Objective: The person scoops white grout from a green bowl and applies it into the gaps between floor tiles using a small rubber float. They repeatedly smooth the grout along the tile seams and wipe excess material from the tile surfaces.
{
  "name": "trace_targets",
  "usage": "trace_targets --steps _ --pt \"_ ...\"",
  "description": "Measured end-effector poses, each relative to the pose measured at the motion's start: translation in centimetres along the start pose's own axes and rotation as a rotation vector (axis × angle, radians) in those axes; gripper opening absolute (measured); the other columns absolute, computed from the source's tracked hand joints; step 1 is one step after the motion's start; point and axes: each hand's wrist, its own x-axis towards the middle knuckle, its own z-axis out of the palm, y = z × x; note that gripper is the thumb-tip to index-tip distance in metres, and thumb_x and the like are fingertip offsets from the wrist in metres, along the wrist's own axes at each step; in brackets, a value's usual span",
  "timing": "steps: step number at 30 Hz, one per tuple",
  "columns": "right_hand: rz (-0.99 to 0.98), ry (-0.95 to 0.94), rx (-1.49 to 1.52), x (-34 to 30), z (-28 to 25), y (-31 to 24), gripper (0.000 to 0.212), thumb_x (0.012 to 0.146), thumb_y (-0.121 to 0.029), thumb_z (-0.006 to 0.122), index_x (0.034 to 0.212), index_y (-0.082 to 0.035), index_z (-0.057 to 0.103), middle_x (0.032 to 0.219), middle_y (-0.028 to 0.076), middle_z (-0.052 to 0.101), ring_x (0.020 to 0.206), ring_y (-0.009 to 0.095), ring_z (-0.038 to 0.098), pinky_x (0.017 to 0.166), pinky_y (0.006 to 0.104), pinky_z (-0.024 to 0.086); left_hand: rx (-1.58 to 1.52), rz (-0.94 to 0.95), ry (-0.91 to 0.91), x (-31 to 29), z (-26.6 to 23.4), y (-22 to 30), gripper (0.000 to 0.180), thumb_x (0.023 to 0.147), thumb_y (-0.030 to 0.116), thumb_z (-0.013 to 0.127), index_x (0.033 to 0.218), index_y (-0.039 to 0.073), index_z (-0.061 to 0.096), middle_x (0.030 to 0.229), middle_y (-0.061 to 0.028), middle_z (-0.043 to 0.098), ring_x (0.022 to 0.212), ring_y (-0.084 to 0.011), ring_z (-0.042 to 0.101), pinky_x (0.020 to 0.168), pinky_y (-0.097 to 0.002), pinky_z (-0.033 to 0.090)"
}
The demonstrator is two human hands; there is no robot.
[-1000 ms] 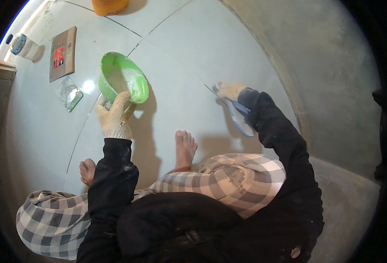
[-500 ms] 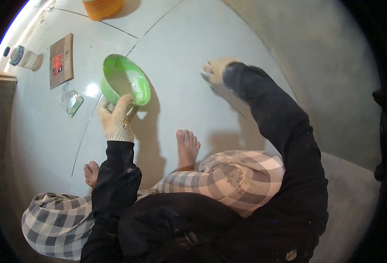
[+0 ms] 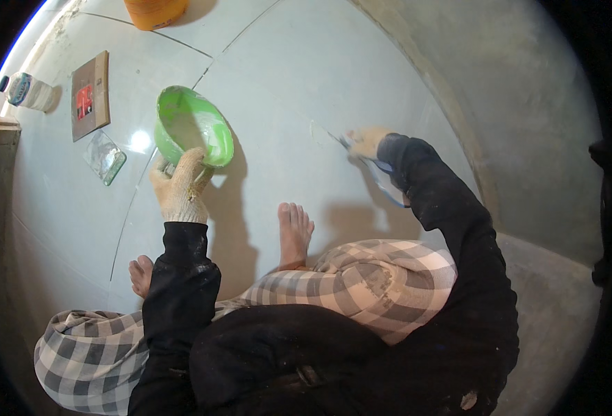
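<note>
In the head view, the right hand, which half a second ago was farther out over the tile joint, has drawn back toward the body, baring a pale smear at the joint's far end; the work is at that joint. Its grip looks closed around a blue-and-white thing (too blurred to name). The left hand's grip, thumb over the rim, keeps the tilted green bowl left of the joint, much as before
</note>
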Motion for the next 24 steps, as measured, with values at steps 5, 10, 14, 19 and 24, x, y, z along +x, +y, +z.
trace_targets --steps 5,10,14,19,24 --pt "-0.005 0.326 0.122 0.2 2.9 -4.2 0.073 0.082 -0.043 0.061 0.148 -0.014 0.049 0.133 0.027 0.056 0.122 0.035 0.060 0.101 0.0437 0.050 0.027 -0.048 -0.020 -0.9 0.4 -0.4 0.040 0.086 0.009 0.072 0.122 -0.002 0.059 0.103 -0.0103 0.063 0.090 -0.0256 0.066 0.081 -0.0412 0.061" --pt "-0.019 -0.113 -0.312 -1.5 -1.3 -4.6 0.057 0.076 -0.036 0.073 0.128 -0.013 0.068 0.115 0.019 0.070 0.108 0.031 0.069 0.096 0.0440 0.053 0.034 -0.009 -0.073 -1.0 0.3 0.7 0.040 0.086 0.010 0.072 0.121 -0.002 0.058 0.105 -0.0112 0.063 0.093 -0.0259 0.066 0.081 -0.0421 0.061" --pt "-0.149 0.124 -0.354 0.5 -6.9 -4.9 0.032 0.083 -0.026 0.061 0.106 -0.009 0.076 0.107 0.019 0.074 0.099 0.036 0.070 0.084 0.0472 0.055 0.057 -0.014 -0.054 -1.1 0.5 0.5 0.039 0.086 0.010 0.072 0.121 -0.002 0.059 0.106 -0.0111 0.062 0.096 -0.0253 0.066 0.083 -0.0431 0.060" --pt "-0.186 0.237 -0.360 1.4 -7.6 -8.9 0.032 0.085 -0.020 0.066 0.116 -0.014 0.070 0.121 0.015 0.069 0.107 0.033 0.069 0.087 0.0462 0.056 0.042 -0.046 -0.028 -1.7 0.7 0.2 0.040 0.086 0.011 0.073 0.121 -0.001 0.058 0.108 -0.0112 0.061 0.101 -0.0252 0.064 0.086 -0.0445 0.059" --pt "-0.102 -0.032 -0.478 -2.5 -2.3 -4.9 0.034 0.076 -0.018 0.071 0.109 -0.017 0.073 0.120 0.013 0.069 0.106 0.032 0.069 0.083 0.0467 0.058 0.043 -0.002 -0.080 -1.2 0.1 0.4 0.044 0.086 0.013 0.073 0.124 0.001 0.057 0.112 -0.0118 0.060 0.103 -0.0267 0.063 0.085 -0.0435 0.058"
